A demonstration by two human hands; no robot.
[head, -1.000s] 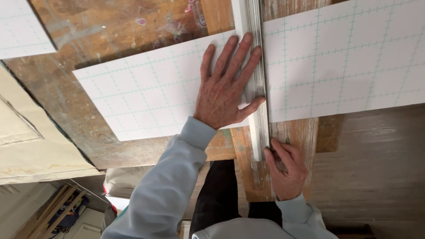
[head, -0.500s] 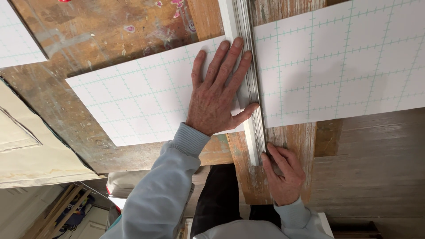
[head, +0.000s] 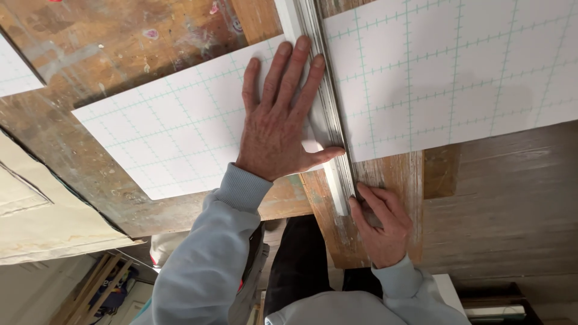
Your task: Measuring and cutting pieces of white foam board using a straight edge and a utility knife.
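Left hand spread flat, pressing board beside rail. Right hand curled by rail's near end; grip unclear.

A gridded sheet was laid on the wooden workbench at the centre left of the frame, and a second gridded sheet was laid at the upper right. Between the two, a metal straightedge was run from the top edge down to the lower centre. The left hand was spread flat on the left sheet, its thumb touching the straightedge. The right hand was placed at the lower end of the straightedge, below the right sheet. A corner of a third sheet was seen at the upper left.
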